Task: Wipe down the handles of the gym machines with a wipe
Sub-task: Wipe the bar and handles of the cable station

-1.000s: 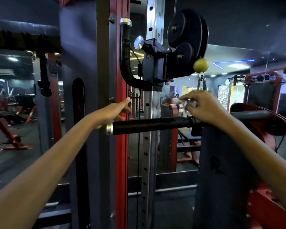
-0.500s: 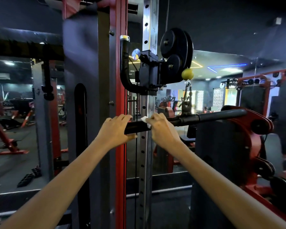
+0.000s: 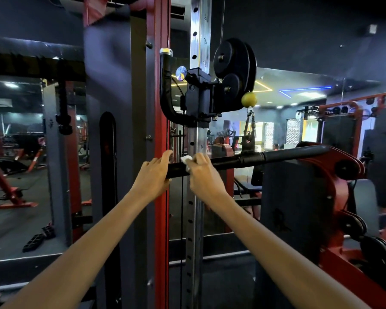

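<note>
On bar (image 3: 276, 156): both hands, white wipe (image 3: 186, 159).

White wipe (image 3: 186, 160), black bar handle (image 3: 288, 153), red frame post (image 3: 161, 108), yellow-green ball (image 3: 249, 99).

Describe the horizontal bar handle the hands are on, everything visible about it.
The bar handle is a long black bar, lying nearly level, rising slightly to the right. Its surface looks matte, like rubber grip. A collar and a bracket sit mid-length, the bracket clipped to a cable link under a yellow ball. The left hand grips its left end; the right hand presses a white wipe on it alongside.
</note>
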A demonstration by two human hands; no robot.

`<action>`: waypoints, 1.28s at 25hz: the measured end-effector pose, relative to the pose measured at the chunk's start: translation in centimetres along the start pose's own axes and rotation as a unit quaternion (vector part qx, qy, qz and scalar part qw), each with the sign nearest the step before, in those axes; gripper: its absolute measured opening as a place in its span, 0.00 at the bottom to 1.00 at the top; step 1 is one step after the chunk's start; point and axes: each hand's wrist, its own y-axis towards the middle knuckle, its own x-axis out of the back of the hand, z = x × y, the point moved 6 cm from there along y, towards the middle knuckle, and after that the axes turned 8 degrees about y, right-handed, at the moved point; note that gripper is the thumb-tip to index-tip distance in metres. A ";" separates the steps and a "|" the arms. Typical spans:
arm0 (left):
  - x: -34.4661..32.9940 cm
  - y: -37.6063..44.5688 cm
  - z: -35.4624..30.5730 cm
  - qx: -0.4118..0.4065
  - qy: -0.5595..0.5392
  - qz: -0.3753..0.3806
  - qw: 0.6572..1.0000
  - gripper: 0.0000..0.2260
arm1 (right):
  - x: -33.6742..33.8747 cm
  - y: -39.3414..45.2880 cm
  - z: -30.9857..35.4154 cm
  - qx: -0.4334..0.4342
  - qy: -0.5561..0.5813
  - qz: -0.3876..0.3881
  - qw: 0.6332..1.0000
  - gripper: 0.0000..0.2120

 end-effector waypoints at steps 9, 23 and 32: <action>0.1 0.1 0.2 -0.009 -0.025 -0.013 1.000 0.34 | 6.1 -2.2 -12.0 -0.091 -0.083 -0.057 0.991 0.18; 0.7 -0.5 0.5 0.021 -0.015 -0.009 1.000 0.39 | 1.2 0.7 -1.4 -0.055 0.130 -0.031 0.990 0.16; 4.4 -9.7 11.3 0.179 0.052 0.090 0.978 0.43 | -4.6 2.4 11.0 0.071 0.219 0.054 0.972 0.12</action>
